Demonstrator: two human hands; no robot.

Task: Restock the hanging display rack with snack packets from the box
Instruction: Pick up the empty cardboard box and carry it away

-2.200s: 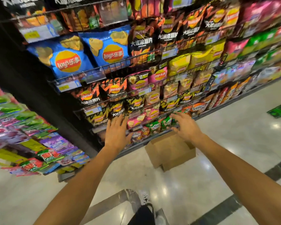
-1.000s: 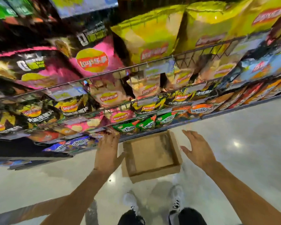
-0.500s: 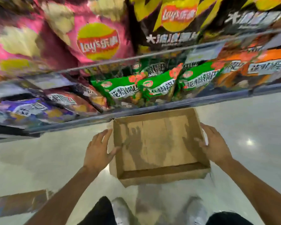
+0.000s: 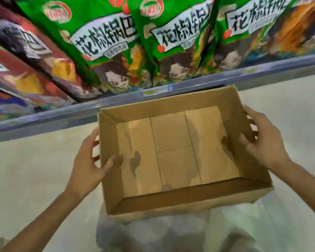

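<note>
At 6 o'clock, nearest the camera, the pale glossy floor (image 4: 35,160) shows a blurred reflection below the box. Just above it, in the middle of the view, sits an open cardboard box (image 4: 173,199); its bare flaps are visible at the bottom and no packets lie inside.

At 8 o'clock the left hand (image 4: 85,164) grips the box's left wall: the thumb hooks over the rim to the inside, and the fingers (image 4: 94,140) curl along the outer face. At 3 o'clock the right hand (image 4: 265,142) grips the right wall in the same way, thumb reaching inside the box and fingers wrapped round the outside near the far right corner. Both hands are closed partway, clamping cardboard between thumb and fingers.

Beyond the box's far wall, from 9 o'clock across to 2 o'clock, runs the shelf edge rail (image 4: 262,70) of the display rack, close to the box's far rim. Above it, at 12 o'clock, hang three green snack packets (image 4: 105,39) side by side, printed with Chinese characters and a cartoon face. At 10 o'clock lie dark red packets (image 4: 31,70), blurred, and at 1 o'clock an orange packet (image 4: 298,28), also blurred.
</note>
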